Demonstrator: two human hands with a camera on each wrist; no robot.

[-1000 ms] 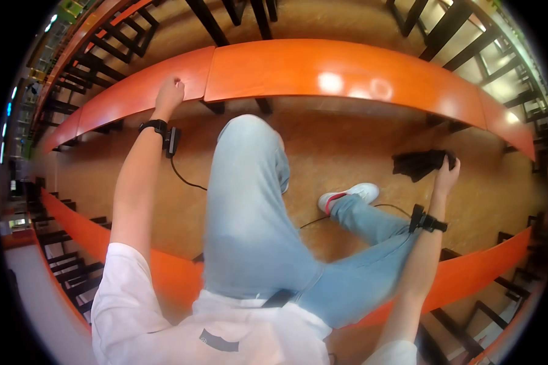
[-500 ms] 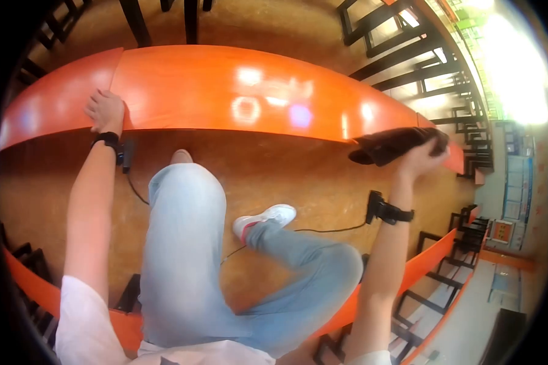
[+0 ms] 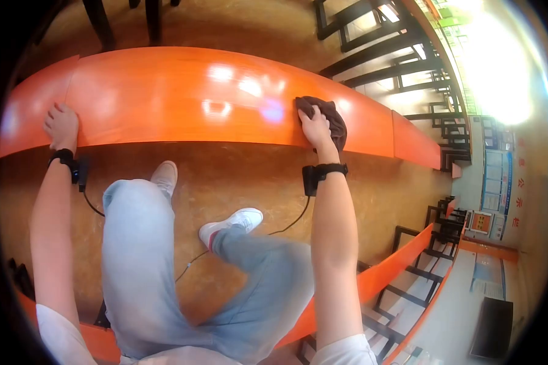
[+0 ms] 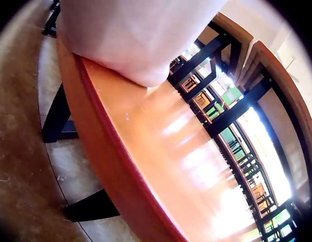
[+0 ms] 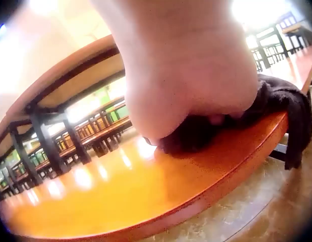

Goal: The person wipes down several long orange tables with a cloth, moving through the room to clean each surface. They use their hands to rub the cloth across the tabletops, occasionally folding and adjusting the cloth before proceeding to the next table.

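A long glossy orange bench (image 3: 164, 91) stretches across in front of me. My right hand (image 3: 318, 128) holds a dark brown cloth (image 3: 335, 118) against the bench top, thumb and fingers curled into it. In the right wrist view the cloth (image 5: 292, 108) is bunched under the palm, and one end hangs over the bench's edge. My left hand (image 3: 62, 125) rests on the bench near its front edge at the left, fingers loosely spread, holding nothing. In the left wrist view only the heel of the left hand (image 4: 120, 45) shows; its fingers are hidden.
A seam (image 3: 73, 79) crosses the bench close to my left hand. Black-framed furniture (image 3: 396, 55) stands beyond it. Behind me runs another orange bench (image 3: 402, 249). A cable (image 3: 292, 225) hangs from my right wrist camera, above the brown floor (image 3: 274, 182).
The right hand has brought the cloth from out over the floor at the right onto the bench, then leftward. My left hand has flattened from a curl onto the bench. The view has turned right.
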